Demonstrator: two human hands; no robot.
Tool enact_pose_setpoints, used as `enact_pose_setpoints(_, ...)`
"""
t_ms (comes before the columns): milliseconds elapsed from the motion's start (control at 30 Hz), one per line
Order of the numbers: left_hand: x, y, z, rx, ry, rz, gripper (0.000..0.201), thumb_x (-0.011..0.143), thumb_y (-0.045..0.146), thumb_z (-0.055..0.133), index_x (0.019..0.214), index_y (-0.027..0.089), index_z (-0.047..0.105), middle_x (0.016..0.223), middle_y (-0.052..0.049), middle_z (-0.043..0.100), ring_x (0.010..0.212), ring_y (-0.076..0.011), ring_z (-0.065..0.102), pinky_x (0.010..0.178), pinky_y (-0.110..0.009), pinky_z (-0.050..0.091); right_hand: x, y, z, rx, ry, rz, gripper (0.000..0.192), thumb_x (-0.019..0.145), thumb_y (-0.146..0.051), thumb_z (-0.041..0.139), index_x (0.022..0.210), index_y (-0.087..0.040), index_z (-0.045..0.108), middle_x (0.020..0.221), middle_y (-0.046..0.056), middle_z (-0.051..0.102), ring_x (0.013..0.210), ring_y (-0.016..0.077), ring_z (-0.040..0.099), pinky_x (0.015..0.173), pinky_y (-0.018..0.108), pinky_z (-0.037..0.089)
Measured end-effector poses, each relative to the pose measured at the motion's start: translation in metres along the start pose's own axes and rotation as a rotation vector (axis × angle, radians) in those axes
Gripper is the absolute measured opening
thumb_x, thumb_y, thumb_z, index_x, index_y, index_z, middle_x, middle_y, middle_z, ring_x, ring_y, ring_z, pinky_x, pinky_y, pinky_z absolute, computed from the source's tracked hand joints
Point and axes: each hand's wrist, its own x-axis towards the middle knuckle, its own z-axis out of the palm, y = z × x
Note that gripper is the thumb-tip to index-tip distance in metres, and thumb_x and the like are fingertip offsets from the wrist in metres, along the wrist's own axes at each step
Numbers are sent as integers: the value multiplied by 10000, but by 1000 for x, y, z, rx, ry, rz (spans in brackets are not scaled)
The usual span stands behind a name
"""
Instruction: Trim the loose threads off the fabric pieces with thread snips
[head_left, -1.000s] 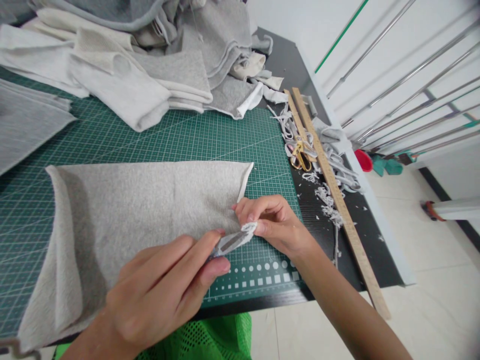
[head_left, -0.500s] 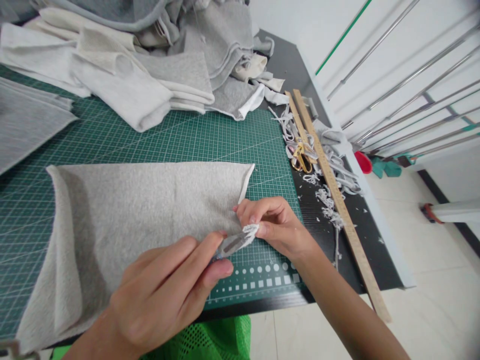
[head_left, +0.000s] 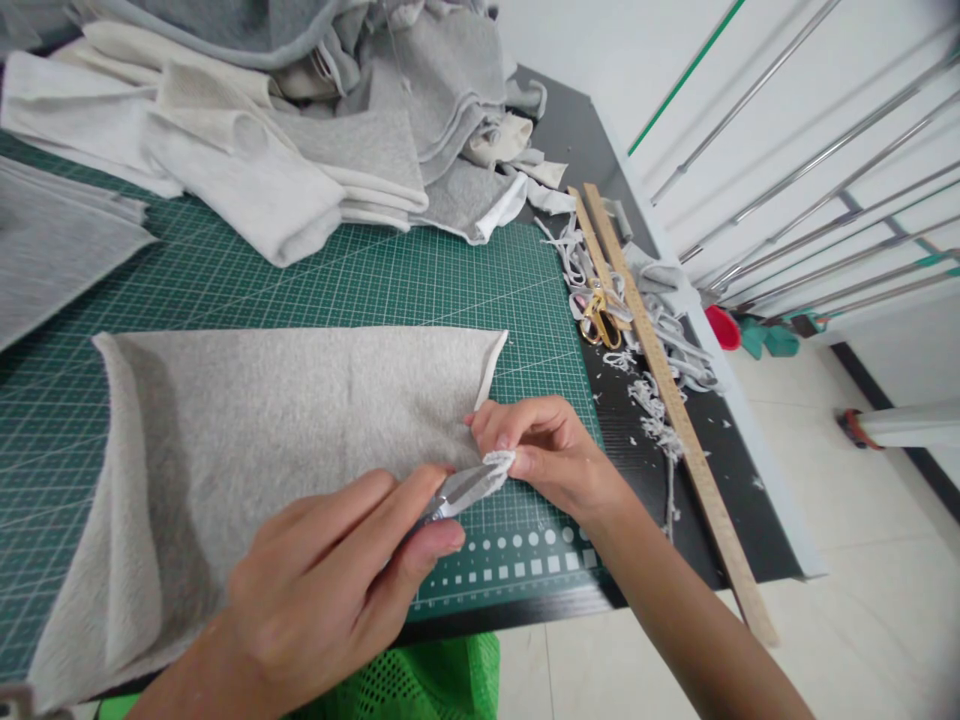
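A light grey knit fabric piece (head_left: pixel 285 420) lies flat on the green cutting mat (head_left: pixel 420 280). My right hand (head_left: pixel 551 450) pinches the fabric's near right corner, lifting the edge into a small curl. My left hand (head_left: pixel 337 580) grips a small silver cutting tool (head_left: pixel 456 488). Its metal tip points right and touches that pinched corner. Most of the tool's handle is hidden inside my fingers.
A heap of grey and cream fabric (head_left: pixel 300 120) covers the back of the table. Gold-handled scissors (head_left: pixel 600 315), two wooden rulers (head_left: pixel 675 410) and fabric scraps (head_left: pixel 652 420) lie on the black strip at the right. Green mesh (head_left: pixel 420 680) shows below the front edge.
Almost nothing: both hands stay at the fabric's corner, with the tool's tip still against the pinched edge. The view has shifted slightly.
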Motion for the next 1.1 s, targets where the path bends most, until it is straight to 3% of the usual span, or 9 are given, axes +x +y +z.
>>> enact_pose_setpoints(467,1,2,4,-129,1,-41,201,1047,285,501,1090,176,664,779,28,734,562,-40,637,572,-167,480,2,0,-1,6,-23,-4,86,818,-230,821,887,-282,811,784,-35,738,795,118,642,1027,331,442)
enact_pose_setpoints(1100,-5,-1,1,-33,68,-17,187,1027,289,550,1086,167,680,805,18,755,625,-56,678,654,-192,507,1,0,0,23,-18,0,77,823,-243,820,884,-289,807,783,-38,731,802,125,642,1001,346,450)
